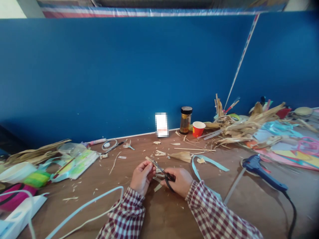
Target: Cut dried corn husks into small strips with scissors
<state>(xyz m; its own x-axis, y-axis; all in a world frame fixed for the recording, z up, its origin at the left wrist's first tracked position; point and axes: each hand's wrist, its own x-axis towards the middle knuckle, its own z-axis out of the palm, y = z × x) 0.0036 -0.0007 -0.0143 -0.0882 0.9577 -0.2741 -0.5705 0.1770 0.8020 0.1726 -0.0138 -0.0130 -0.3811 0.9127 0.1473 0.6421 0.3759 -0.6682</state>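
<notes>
The main risk I see is the blades nicking the left hand (142,176): the scissors (163,172) point straight at it, and their tips sit just beside the fingertips pinching the strip (149,160). The strip is thin, dry and stiff-looking, so I judge it could split or spring out of the pinch when the blades bite, and the cut would wander. The left fingers (149,168) are curled tight, grasping the strip near its lower part, with its free end poking up and away toward the far edge. The right hand (180,182) is clenched on the scissors, fingers (172,175) through the black loops; the blades look nearly shut on the strip, though I cannot tell exactly. All this hovers just above the middle of the desk (171,215), toward its near edge, over scattered scraps (159,153).
</notes>
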